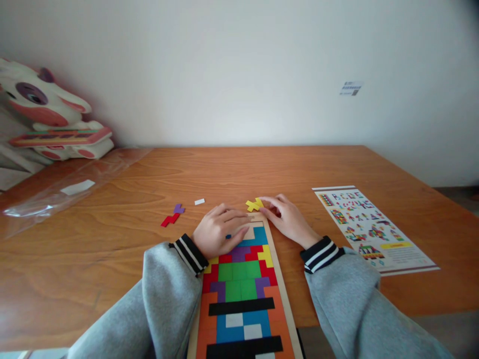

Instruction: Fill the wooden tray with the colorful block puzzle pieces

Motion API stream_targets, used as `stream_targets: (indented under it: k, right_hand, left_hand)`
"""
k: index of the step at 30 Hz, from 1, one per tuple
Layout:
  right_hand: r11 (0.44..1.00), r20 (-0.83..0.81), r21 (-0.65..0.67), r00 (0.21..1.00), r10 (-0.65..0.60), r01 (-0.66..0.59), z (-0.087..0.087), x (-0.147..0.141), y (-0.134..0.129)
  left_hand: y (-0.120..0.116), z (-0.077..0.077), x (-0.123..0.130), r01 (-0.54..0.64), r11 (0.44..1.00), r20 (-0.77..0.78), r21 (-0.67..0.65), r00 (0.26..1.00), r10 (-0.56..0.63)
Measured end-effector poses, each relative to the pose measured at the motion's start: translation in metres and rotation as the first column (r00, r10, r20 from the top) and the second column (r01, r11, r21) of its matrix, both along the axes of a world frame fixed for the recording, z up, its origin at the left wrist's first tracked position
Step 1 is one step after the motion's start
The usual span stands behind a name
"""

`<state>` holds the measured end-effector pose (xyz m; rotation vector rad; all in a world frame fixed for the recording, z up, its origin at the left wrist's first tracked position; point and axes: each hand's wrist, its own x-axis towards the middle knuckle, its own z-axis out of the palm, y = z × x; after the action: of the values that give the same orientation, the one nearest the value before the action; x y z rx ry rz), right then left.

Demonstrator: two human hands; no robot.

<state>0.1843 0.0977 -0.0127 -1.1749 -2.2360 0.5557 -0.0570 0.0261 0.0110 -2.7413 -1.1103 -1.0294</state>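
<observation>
A wooden puzzle board [285,299] filled with coloured block pieces reaches from the table's near edge up to both hands. My left hand [220,230] lies across its upper left part with the fingers stretched out, hiding some of the far end. A bare patch of wood shows beside the blue pieces [259,233] there. Just past the board's far right corner, my right hand [287,218] pinches the edge of a yellow puzzle piece with thumb and fingertips. Yellow pieces [253,205] lie together at that spot; their exact outlines are partly covered.
Left of the board lie a red piece [170,219], a purple piece [179,209] and a white piece [199,202]. A printed pattern sheet [374,229] rests on the right. Clear plastic wrapping [108,167] and a cow-shaped toy keyboard [63,134] are at the left.
</observation>
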Motion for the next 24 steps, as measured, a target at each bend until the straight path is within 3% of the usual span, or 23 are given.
stream_targets:
  k: [3,7,11,15,19,24]
  right_hand:
    - [0.997,0.000,0.070,0.999,0.039,-0.039,0.001,-0.001,-0.002]
    - [0.993,-0.019,0.109,0.999,0.045,-0.043,-0.002,-0.004,-0.002]
    - [0.990,-0.030,0.057,0.992,-0.125,0.127,-0.003,-0.017,0.003]
    - [0.964,0.096,0.003,0.960,-0.264,0.265,0.004,-0.034,0.010]
    - [0.945,0.113,-0.114,0.949,-0.295,0.307,0.007,-0.042,0.019]
    - [0.941,0.038,-0.213,0.964,-0.261,0.263,-0.004,-0.041,0.030]
  left_hand:
    - [0.003,-0.003,-0.003,-0.121,0.992,0.029,-0.043,0.992,0.122]
    - [0.005,-0.007,-0.003,-0.157,0.985,0.043,-0.077,0.986,0.160]
    - [0.004,-0.006,-0.001,-0.162,0.982,0.044,-0.094,0.985,0.167]
    - [0.005,-0.007,-0.003,-0.225,0.971,0.080,-0.077,0.970,0.231]
    - [0.010,-0.008,-0.010,-0.278,0.957,0.126,-0.089,0.949,0.287]
    - [0.013,-0.009,-0.018,-0.313,0.946,0.134,-0.083,0.937,0.322]
